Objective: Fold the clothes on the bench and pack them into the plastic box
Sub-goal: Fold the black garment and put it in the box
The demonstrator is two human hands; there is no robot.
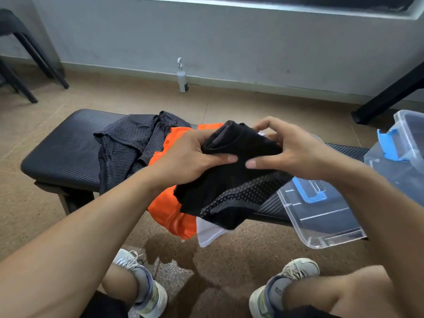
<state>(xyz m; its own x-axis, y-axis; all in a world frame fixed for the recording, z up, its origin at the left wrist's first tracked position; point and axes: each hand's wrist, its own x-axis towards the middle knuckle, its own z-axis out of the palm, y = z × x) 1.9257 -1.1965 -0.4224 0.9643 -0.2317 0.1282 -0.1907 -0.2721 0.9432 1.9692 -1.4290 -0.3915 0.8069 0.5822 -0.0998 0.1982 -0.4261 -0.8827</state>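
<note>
We grip the black garment point(229, 180) in both hands point(190, 157), thumbs pinching, lifted off the surface point(59, 154) so it hangs for folding.

Head view looks down (close) over bench point(57, 154).

A white spray bottle point(182, 76) stands on the tiled floor point(252, 104) against the grey wall point(229, 37). Black chair legs point(34, 63) far left; another black leg point(390, 92) slants right.

Black garment point(231, 180) matt knit, mesh bands; grey top point(128, 143) perforated mesh; orange cloth point(169, 210) smooth; box point(399, 157) clear glossy plastic; surface point(59, 154) ribbed matt padding.
</note>
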